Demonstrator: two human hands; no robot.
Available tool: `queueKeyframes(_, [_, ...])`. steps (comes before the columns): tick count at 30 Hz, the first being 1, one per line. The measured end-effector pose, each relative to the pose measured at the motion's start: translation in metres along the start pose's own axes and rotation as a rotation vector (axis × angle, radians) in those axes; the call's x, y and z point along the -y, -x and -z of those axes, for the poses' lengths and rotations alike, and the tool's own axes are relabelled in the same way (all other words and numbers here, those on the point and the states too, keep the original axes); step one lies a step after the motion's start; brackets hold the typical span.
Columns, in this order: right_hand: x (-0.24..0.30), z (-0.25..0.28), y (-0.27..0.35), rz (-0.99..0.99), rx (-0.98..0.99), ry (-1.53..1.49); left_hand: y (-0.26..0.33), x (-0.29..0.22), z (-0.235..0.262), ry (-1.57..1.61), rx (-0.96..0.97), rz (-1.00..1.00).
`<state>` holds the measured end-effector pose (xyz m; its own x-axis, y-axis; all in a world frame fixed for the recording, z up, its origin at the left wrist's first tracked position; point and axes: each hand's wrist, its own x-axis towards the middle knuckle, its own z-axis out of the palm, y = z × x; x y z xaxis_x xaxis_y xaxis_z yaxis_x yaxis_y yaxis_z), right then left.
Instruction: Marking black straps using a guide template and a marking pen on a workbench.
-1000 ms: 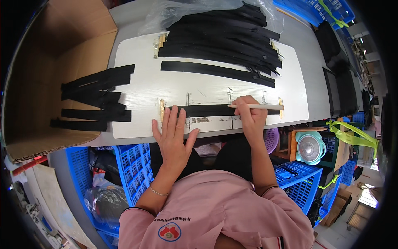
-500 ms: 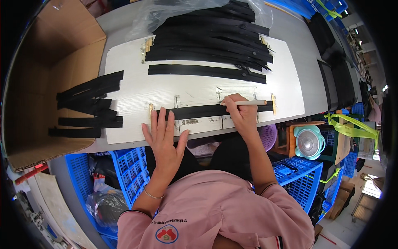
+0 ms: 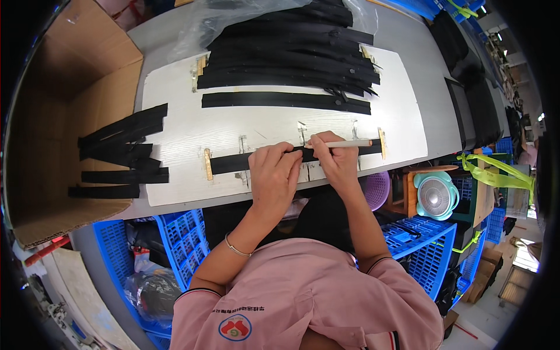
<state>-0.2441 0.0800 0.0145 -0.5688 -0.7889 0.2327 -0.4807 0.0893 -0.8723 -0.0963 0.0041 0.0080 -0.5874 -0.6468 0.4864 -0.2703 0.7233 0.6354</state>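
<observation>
One black fabric strip (image 3: 230, 163), which resembles zipper tape, lies lengthwise on a white board (image 3: 175, 134) between two yellowish end marks. My right hand (image 3: 337, 166) grips a white pen (image 3: 350, 143) and rests on the strip right of its middle; the pen's tip is close to my left fingertips. My left hand (image 3: 273, 178) has its fingers curled and pressed together on the strip, covering part of it. Beyond my hands a second black strip (image 3: 280, 101) lies apart, in front of a thick pile of similar strips (image 3: 286, 55).
An open cardboard box (image 3: 70, 111) stands at the left, with several black strips (image 3: 122, 175) reaching from the board over its edge. Clear plastic (image 3: 198, 32) lies behind the pile. Below the table are blue crates (image 3: 181, 239), a purple basket (image 3: 376, 189) and a turquoise fan (image 3: 436, 196).
My left hand has moved right along the strip, from lying spread near its left end to curled fingers beside the pen. My right hand keeps the pen in nearly the same place.
</observation>
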Motion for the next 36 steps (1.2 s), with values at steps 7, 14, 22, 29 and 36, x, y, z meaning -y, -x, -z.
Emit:
queueKeyframes(7, [-0.006, -0.002, 0.0, 0.065, -0.04, -0.011, 0.001, 0.001, -0.003, 0.001, -0.012, -0.01])
queueKeyframes(14, [-0.004, 0.006, 0.0, 0.173, 0.051, 0.057, 0.001, 0.0, -0.001, 0.006, -0.021, -0.004])
queueKeyframes(22, [-0.001, 0.009, 0.002, 0.167, 0.06, 0.035, 0.001, 0.001, -0.003, -0.005, -0.022, -0.017])
queueKeyframes(29, [-0.005, 0.041, 0.008, -0.106, -0.071, -0.326, 0.003, 0.001, -0.004, -0.035, -0.021, 0.0])
queueKeyframes(36, [-0.051, 0.087, 0.006, -0.11, -0.221, -0.192, 0.0, -0.006, -0.009, -0.066, -0.012, -0.021])
